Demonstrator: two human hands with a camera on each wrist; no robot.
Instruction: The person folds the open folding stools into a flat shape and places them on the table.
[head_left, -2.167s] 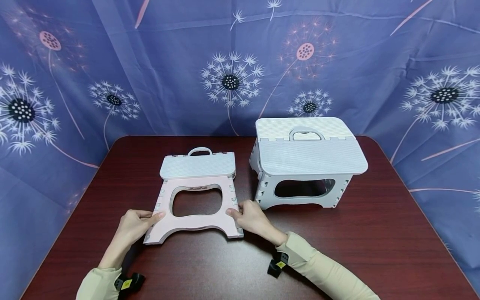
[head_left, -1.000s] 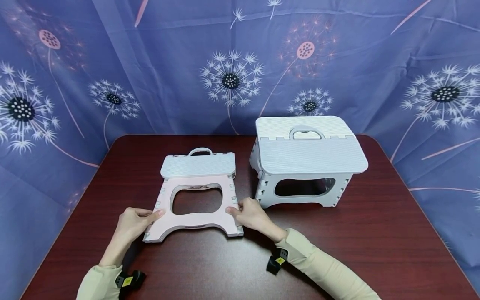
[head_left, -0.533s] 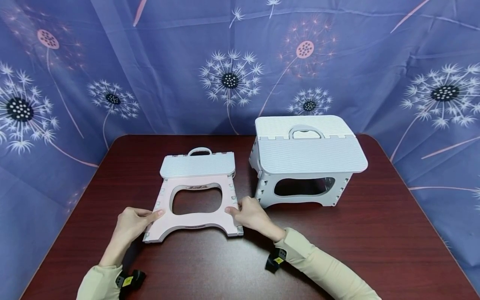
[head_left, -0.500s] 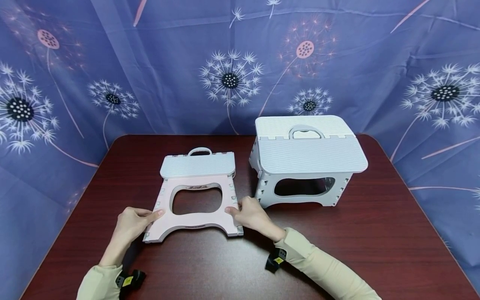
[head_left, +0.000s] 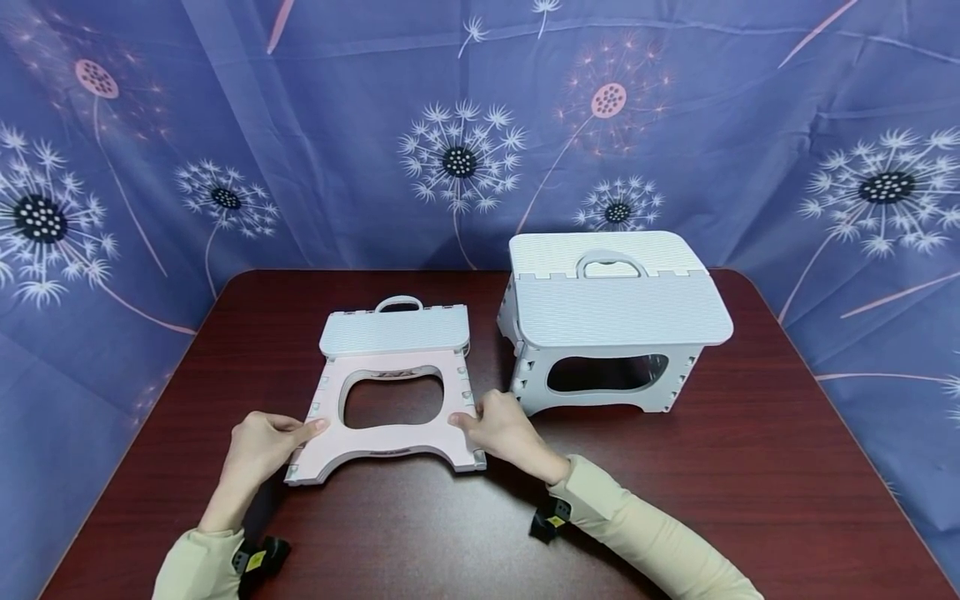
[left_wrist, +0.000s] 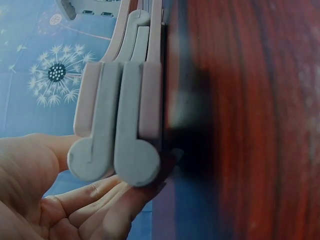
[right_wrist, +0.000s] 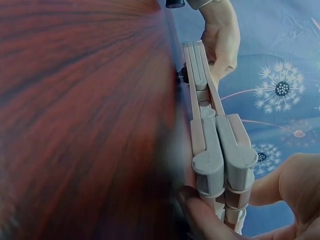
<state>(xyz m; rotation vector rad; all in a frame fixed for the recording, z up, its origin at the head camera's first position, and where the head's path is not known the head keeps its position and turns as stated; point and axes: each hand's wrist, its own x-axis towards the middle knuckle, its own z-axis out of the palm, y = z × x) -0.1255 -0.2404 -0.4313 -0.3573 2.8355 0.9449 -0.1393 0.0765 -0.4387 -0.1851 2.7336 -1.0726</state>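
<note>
A folding step stool (head_left: 393, 362), pale pink with a white ribbed top and a small carry handle, lies folded flat on the left half of the table. My left hand (head_left: 262, 446) grips its left leg edge, thumb on the upper face and fingers beneath. On the opposite leg edge my right hand (head_left: 506, 429) holds it the same way. Seen end-on in the left wrist view, the folded leg panels (left_wrist: 117, 110) lie pressed together between thumb and fingers. The right wrist view shows the stacked panels (right_wrist: 220, 145) with the right hand's fingers around them.
A second, white folding stool (head_left: 622, 312) stands unfolded at the back right, its near left leg close to the right hand. The dark wooden table (head_left: 712, 492) backs onto a blue dandelion-print cloth (head_left: 337, 125).
The folded stool's near edge has shifted very slightly back or lower since the earliest frame. Both hands keep the same hold, and the second stool stays where it was.
</note>
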